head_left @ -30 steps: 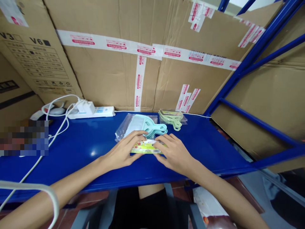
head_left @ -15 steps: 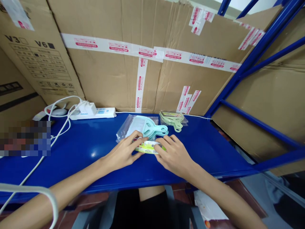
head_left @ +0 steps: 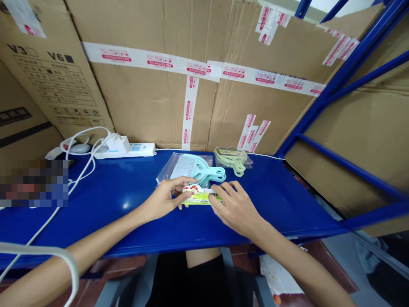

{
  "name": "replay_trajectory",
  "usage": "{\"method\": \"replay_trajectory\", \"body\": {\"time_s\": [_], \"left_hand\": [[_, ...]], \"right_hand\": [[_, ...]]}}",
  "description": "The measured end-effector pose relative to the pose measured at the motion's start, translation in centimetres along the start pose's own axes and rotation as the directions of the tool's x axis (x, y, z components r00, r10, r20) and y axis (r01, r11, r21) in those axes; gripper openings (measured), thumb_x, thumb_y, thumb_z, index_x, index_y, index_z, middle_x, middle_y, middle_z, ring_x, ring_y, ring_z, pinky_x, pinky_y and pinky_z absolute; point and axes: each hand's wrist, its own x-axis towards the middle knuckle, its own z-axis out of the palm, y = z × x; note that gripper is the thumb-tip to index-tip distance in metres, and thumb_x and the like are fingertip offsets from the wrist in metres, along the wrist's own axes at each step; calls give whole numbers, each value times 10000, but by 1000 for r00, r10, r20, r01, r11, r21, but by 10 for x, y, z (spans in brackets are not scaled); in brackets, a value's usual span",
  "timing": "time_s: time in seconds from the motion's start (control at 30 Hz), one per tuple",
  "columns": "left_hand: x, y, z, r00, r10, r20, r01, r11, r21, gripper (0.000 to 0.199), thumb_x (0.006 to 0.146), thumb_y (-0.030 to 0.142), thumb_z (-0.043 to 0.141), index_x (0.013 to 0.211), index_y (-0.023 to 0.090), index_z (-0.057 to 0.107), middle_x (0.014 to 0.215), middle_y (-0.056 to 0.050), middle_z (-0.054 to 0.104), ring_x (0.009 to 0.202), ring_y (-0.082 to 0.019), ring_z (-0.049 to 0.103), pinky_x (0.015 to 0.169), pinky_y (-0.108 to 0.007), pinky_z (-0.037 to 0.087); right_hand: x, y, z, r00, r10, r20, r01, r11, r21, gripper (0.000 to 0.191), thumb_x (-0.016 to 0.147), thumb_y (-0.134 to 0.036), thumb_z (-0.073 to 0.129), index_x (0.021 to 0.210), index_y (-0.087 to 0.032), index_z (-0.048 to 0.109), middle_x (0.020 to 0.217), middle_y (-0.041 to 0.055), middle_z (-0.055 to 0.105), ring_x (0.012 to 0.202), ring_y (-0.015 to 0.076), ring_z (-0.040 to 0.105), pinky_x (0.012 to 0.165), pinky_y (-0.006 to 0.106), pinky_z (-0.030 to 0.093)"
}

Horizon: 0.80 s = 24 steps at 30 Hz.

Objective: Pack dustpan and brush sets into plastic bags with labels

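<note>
A printed card label [head_left: 200, 196], yellow-green and white with small red pictures along its top, is held between both hands just in front of a brush set. My left hand [head_left: 169, 195] grips its left end, thumb on the front face and fingers behind. On its right end, my right hand [head_left: 234, 205] closes with curled fingers. Right behind the card lies a light blue brush and dustpan set [head_left: 200, 168], its handles pointing right. Under and left of the brush is a clear plastic bag [head_left: 163, 169]. The card hides the set's near edge.
A green brush and dustpan set [head_left: 234, 160] in clear plastic lies at the back of the blue table [head_left: 128, 221]. White cables run from a power strip [head_left: 143, 149] down the left side. Cardboard [head_left: 143, 102] walls the back; a blue metal frame [head_left: 315, 111] stands right.
The card has tipped up so its printed front shows more, including the red pictures. My left hand has shifted its fingers and thumb on the left end; the right hand has barely moved.
</note>
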Motion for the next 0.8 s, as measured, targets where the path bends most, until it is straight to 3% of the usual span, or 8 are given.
{"method": "replay_trajectory", "body": {"time_s": [0.17,0.27,0.47,0.57,0.67,0.8], "left_hand": [[0,-2,4,999,-28,32,32,993,-116,433,966,441,732,1283,147,707,855,-58,761,617,-143,666,594,-269,593],[2,-2,4,1000,-9,-1,9,993,-120,440,947,424,754,1283,141,740,951,-78,766,627,-131,658,581,-261,593],[3,-3,6,995,18,-99,-26,997,-78,404,889,398,804,1192,130,805,911,-62,756,563,-101,622,534,-231,569],[4,-3,6,995,-19,-96,9,995,-100,408,872,394,823,1182,130,805,907,-70,782,569,-112,634,538,-240,579],[5,-1,5,994,-55,-90,40,986,-159,418,864,401,838,1173,125,784,829,-58,787,552,-116,638,526,-231,571],[6,0,4,998,-40,-57,27,975,-219,361,883,424,824,1063,119,753,796,-46,771,511,-96,632,502,-205,540]], "right_hand": [[4,-2,3,1000,-9,0,9,993,115,136,987,-204,614,1090,-177,698,1235,143,728,1073,298,620,916,460,480],[6,-4,11,1000,-3,-29,8,986,167,121,980,-168,604,1067,-170,689,1174,142,722,1106,292,620,953,438,485],[4,-8,22,998,46,-53,-36,985,170,94,978,-220,630,1052,-178,671,1171,137,719,999,280,613,847,431,465],[6,-10,21,996,57,-75,-46,989,142,93,987,-263,637,1032,-188,666,1107,119,732,955,282,603,824,443,448],[8,-12,21,995,62,-78,-48,984,169,53,967,-197,622,1002,-181,658,1046,107,729,968,275,625,842,422,464],[5,-16,21,995,73,-69,-58,979,197,111,934,-162,611,1035,-167,657,1096,122,733,926,250,660,791,382,482]]}}
